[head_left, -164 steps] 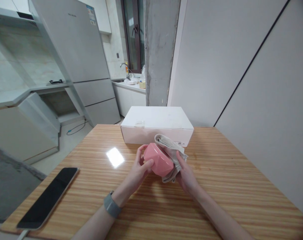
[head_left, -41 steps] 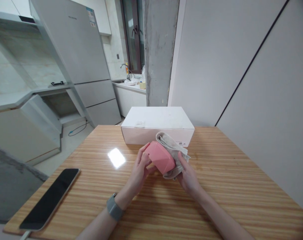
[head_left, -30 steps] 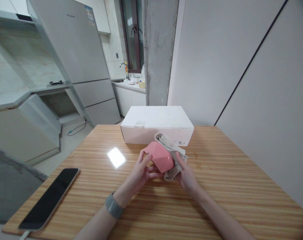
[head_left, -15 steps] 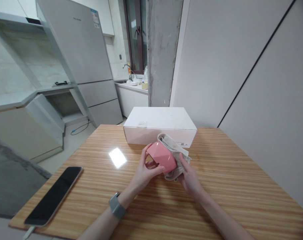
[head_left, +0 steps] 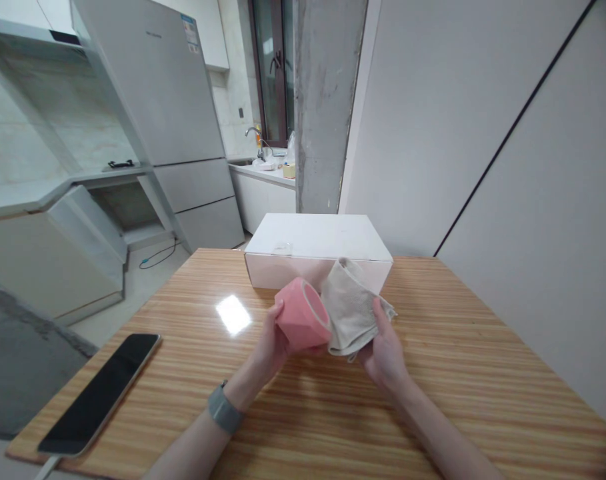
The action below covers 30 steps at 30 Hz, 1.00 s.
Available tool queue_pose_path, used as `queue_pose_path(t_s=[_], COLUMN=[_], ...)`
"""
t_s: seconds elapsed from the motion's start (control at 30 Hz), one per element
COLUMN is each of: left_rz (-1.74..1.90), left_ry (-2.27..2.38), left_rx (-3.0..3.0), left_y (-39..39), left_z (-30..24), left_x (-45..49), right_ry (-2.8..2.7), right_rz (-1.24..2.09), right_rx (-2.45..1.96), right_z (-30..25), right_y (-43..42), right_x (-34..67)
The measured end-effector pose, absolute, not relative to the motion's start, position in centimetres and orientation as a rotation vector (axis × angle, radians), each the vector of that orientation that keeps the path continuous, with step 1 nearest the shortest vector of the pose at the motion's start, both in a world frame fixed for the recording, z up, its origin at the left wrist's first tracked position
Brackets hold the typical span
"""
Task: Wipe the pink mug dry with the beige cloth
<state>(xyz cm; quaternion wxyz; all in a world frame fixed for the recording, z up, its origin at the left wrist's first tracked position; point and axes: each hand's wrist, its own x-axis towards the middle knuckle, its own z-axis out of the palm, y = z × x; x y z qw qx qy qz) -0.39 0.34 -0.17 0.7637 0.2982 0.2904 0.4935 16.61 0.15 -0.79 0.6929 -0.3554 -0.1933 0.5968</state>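
My left hand (head_left: 270,341) grips a pink faceted cup (head_left: 301,322) above the wooden table (head_left: 463,373), tipped so its round bottom ring faces right and up. My right hand (head_left: 385,343) holds a beige cloth (head_left: 350,308) just right of the cup, the cloth hanging flat against the cup's side. A grey watch band sits on my left wrist (head_left: 223,409).
A closed white box (head_left: 317,248) lies at the table's far edge, right behind the cup. A dark phone (head_left: 100,393) with a cable rests near the table's front left corner. A wall runs along the right; a fridge (head_left: 167,113) and kitchen counter stand beyond the table.
The cup has been turned in my left hand so its end ring now shows. The cloth has come out from round the cup and spread open beside it.
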Motion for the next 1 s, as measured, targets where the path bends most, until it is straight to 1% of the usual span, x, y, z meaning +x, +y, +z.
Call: queue_pose_path(t_s=[0.07, 0.13, 0.23, 0.4, 0.63, 0.83, 1.0], left_rz=[0.968, 0.881, 0.882, 1.06, 1.243, 1.228, 1.128], left_ry=[0.557, 0.525, 0.538, 0.661, 0.778, 0.832, 0.888], left_rx=[0.596, 0.586, 0.626, 0.736, 1.046, 1.008, 0.887], left_y=[0.2, 0.0, -0.2, -0.4, -0.5, -0.5, -0.4], left_z=[0.0, -0.2, -0.9, -2.0, -0.9, -0.8, -0.7], left_x=[-0.2, 0.1, 0.4, 0.7, 0.9, 1.0, 1.2], right_ry=[-0.523, -0.731, -0.956, -0.915, -0.819, -0.795, -0.851], right_rz=[1.285, 1.302, 1.358, 1.423, 1.449, 1.518, 1.517], right_rx=[-0.804, -0.803, -0.815, -0.824, -0.841, -0.866, -0.821], right_z=[-1.2, -1.4, -1.1, -0.8, -1.1, -2.0, -1.8], right_y=[0.1, -0.5, -1.5, -1.6, -0.9, -0.9, -0.9], right_x=[16.6, 16.2, 15.5, 15.4, 15.4, 15.6, 15.5])
